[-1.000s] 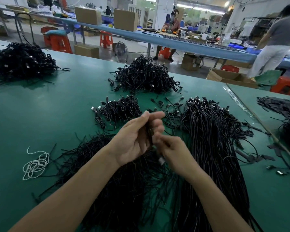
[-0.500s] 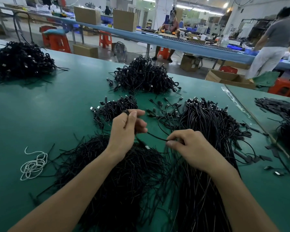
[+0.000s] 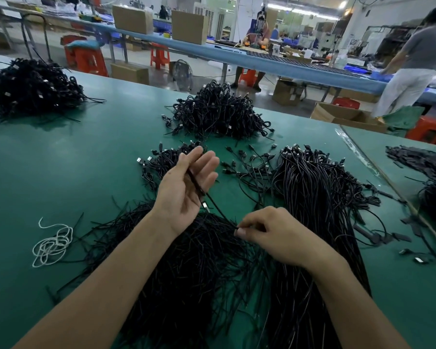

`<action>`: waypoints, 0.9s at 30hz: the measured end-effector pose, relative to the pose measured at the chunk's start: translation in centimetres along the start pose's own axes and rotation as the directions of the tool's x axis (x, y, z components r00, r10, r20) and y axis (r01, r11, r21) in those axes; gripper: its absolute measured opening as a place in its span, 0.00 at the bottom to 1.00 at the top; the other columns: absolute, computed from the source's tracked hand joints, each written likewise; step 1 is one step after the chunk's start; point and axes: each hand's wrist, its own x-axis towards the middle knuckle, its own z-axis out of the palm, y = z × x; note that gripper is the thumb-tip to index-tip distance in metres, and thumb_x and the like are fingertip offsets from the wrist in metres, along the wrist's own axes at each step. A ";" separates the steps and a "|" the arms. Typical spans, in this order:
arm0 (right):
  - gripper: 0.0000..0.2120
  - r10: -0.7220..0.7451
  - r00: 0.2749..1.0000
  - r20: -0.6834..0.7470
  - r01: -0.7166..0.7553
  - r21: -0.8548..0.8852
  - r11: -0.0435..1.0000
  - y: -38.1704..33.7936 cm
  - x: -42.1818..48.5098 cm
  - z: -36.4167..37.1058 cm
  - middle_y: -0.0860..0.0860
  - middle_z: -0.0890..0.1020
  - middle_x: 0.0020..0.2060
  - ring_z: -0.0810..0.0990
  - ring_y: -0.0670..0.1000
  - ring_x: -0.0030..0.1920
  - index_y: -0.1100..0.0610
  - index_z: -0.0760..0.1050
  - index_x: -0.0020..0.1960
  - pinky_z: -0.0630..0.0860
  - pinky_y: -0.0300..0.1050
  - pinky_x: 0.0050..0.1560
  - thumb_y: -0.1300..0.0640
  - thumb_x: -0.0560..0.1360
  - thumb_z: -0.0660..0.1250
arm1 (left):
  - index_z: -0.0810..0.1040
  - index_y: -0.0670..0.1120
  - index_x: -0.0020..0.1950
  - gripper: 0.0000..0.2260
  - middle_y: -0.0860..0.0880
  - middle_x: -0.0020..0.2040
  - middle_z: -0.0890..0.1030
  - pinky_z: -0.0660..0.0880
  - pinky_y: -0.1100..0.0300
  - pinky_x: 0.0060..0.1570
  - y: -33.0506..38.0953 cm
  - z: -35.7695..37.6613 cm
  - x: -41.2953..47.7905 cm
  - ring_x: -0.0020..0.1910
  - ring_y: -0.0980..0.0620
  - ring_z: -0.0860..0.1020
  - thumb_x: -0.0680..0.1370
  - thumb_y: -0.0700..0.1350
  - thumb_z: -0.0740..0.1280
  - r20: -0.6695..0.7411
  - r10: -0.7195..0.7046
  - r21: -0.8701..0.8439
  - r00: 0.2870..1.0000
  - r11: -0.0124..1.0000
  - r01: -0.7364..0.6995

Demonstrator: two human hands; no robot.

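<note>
My left hand [image 3: 184,195] is lifted over the green table [image 3: 61,159], palm turned up and fingers spread nearly straight. A thin black cable [image 3: 199,190] with a small metal plug lies across that palm and runs down to my right hand [image 3: 275,235]. My right hand pinches the cable's lower end between thumb and forefinger, just above a loose heap of thin black ties [image 3: 186,260]. A long bundle of straight black cables [image 3: 312,197] lies to the right of both hands.
A small pile of coiled cables [image 3: 166,159] sits beyond my left hand, a larger pile [image 3: 217,114] behind it, another pile [image 3: 30,86] far left. Loose cables [image 3: 249,167] lie mid-table. White string [image 3: 52,244] is at left. A second table [image 3: 413,222] adjoins on the right.
My hands, close together a second ago, have drawn apart. My left hand has opened from a grip and risen, and the cable now stretches between the two hands.
</note>
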 end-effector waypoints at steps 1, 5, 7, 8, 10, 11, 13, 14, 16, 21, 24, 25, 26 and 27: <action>0.08 -0.015 1.000 -0.015 0.015 -0.004 1.000 -0.1 -0.1 -0.3 0.44 0.79 0.35 0.77 0.39 0.33 0.49 0.83 0.50 0.70 0.29 0.33 0.47 0.79 0.67 | 0.76 0.40 0.66 0.18 0.42 0.56 0.85 0.83 0.59 0.41 -0.3 -0.5 0.2 0.51 0.49 0.85 0.85 0.49 0.55 -0.020 0.015 0.097 1.000 0.995 -0.013; 0.08 -0.090 0.996 0.021 0.090 -0.022 0.996 -1.2 -0.3 -0.9 0.42 0.79 0.33 0.76 0.40 0.33 0.48 0.84 0.50 0.69 0.31 0.33 0.49 0.80 0.66 | 0.74 0.43 0.69 0.17 0.45 0.63 0.81 0.80 0.54 0.56 -2.1 -2.3 0.1 0.60 0.52 0.81 0.86 0.48 0.55 0.073 0.087 0.645 0.993 0.756 -0.114; 0.08 -0.150 0.989 0.000 0.150 0.005 0.989 -1.8 -0.3 -0.8 0.44 0.79 0.30 0.74 0.43 0.29 0.49 0.84 0.47 0.70 0.38 0.30 0.49 0.79 0.67 | 0.78 0.42 0.64 0.16 0.47 0.59 0.83 0.79 0.56 0.58 -2.9 -2.5 -0.3 0.56 0.57 0.82 0.86 0.46 0.55 0.227 0.119 0.857 0.966 0.446 -0.257; 0.09 -0.169 0.984 -0.055 0.171 0.025 0.985 -2.1 -0.3 -0.9 0.45 0.79 0.29 0.72 0.44 0.26 0.50 0.83 0.44 0.69 0.40 0.28 0.49 0.79 0.67 | 0.80 0.41 0.58 0.15 0.47 0.53 0.84 0.81 0.56 0.56 -3.0 -2.3 -0.6 0.51 0.58 0.83 0.85 0.46 0.56 0.289 0.079 0.894 0.954 0.333 -0.299; 0.11 -0.168 0.961 -0.219 0.182 0.043 0.982 -2.1 -0.1 -1.5 0.43 0.78 0.26 0.69 0.42 0.23 0.50 0.81 0.39 0.64 0.37 0.24 0.47 0.78 0.68 | 0.80 0.42 0.48 0.16 0.47 0.41 0.85 0.83 0.54 0.45 -3.0 -1.7 -1.3 0.40 0.54 0.85 0.85 0.47 0.56 0.329 -0.067 0.916 0.942 0.263 -0.301; 0.11 -0.158 0.940 -0.304 0.178 0.037 0.983 -2.0 0.0 -1.9 0.40 0.77 0.27 0.71 0.41 0.24 0.49 0.81 0.38 0.64 0.34 0.25 0.45 0.77 0.69 | 0.79 0.43 0.46 0.17 0.46 0.37 0.84 0.82 0.55 0.39 -2.8 -1.3 -1.6 0.34 0.51 0.84 0.85 0.48 0.56 0.315 -0.150 0.917 0.937 0.304 -0.259; 0.11 -0.124 0.888 -0.442 0.161 0.049 0.986 -1.6 0.3 -2.5 0.38 0.77 0.27 0.72 0.41 0.26 0.47 0.80 0.37 0.65 0.34 0.26 0.42 0.74 0.71 | 0.80 0.44 0.42 0.21 0.48 0.28 0.80 0.74 0.62 0.27 -2.2 -0.8 -2.4 0.23 0.52 0.76 0.85 0.54 0.54 0.265 -0.276 0.910 0.924 0.389 -0.144; 0.12 -0.103 0.868 -0.487 0.158 0.072 0.985 -1.4 0.5 -2.5 0.40 0.77 0.27 0.72 0.41 0.26 0.47 0.80 0.36 0.66 0.37 0.27 0.40 0.72 0.72 | 0.80 0.46 0.39 0.24 0.50 0.24 0.75 0.68 0.64 0.23 -1.9 -0.4 -2.6 0.20 0.54 0.70 0.84 0.56 0.53 0.246 -0.319 0.900 0.915 0.426 -0.093; 0.15 -0.059 0.855 -0.515 0.174 0.178 0.968 -1.1 0.9 -2.0 0.42 0.77 0.26 0.71 0.42 0.26 0.49 0.80 0.36 0.68 0.38 0.26 0.38 0.71 0.69 | 0.78 0.48 0.35 0.24 0.53 0.21 0.66 0.59 0.65 0.21 -1.3 0.3 -2.9 0.18 0.57 0.61 0.82 0.60 0.55 0.239 -0.417 0.830 0.877 0.557 0.039; 0.15 -0.001 0.938 -0.347 0.144 0.386 0.911 -1.1 1.2 1.6 0.42 0.69 0.23 0.64 0.43 0.26 0.43 0.79 0.37 0.61 0.41 0.28 0.48 0.81 0.62 | 0.74 0.48 0.34 0.19 0.55 0.22 0.67 0.60 0.68 0.20 -0.6 1.1 -2.8 0.18 0.61 0.63 0.82 0.52 0.56 0.375 -0.431 0.283 0.821 0.896 0.342; 0.14 -0.113 0.976 -0.188 0.168 0.311 0.935 -1.8 0.8 2.9 0.43 0.69 0.24 0.62 0.43 0.25 0.46 0.80 0.41 0.60 0.39 0.27 0.55 0.82 0.62 | 0.82 0.43 0.41 0.18 0.52 0.29 0.76 0.73 0.67 0.26 -0.5 1.3 -2.4 0.24 0.60 0.74 0.80 0.51 0.58 0.320 -0.279 0.012 0.905 0.957 0.290; 0.11 -0.134 0.980 -0.145 0.171 0.284 0.943 -1.9 0.6 2.9 0.43 0.68 0.24 0.62 0.43 0.25 0.51 0.81 0.45 0.60 0.38 0.27 0.55 0.82 0.62 | 0.84 0.41 0.46 0.18 0.49 0.35 0.81 0.78 0.66 0.30 -0.7 1.1 -2.2 0.29 0.58 0.79 0.80 0.51 0.60 0.268 -0.218 0.045 0.938 0.976 0.214; 0.10 -0.146 0.983 -0.110 0.168 0.231 0.958 -1.9 0.5 2.7 0.44 0.69 0.24 0.63 0.44 0.24 0.54 0.80 0.47 0.60 0.38 0.26 0.55 0.82 0.61 | 0.84 0.40 0.52 0.18 0.46 0.42 0.84 0.80 0.65 0.37 -1.0 1.0 -2.0 0.37 0.54 0.83 0.80 0.50 0.60 0.225 -0.147 0.144 0.963 0.983 0.116; 0.10 -0.149 0.986 -0.069 0.158 0.163 0.974 -1.9 0.4 2.5 0.44 0.72 0.25 0.65 0.45 0.24 0.54 0.80 0.49 0.61 0.39 0.26 0.55 0.83 0.61 | 0.82 0.39 0.58 0.17 0.43 0.49 0.86 0.81 0.64 0.43 -1.4 0.7 -2.0 0.45 0.51 0.85 0.82 0.49 0.59 0.199 -0.066 0.284 0.978 0.959 0.007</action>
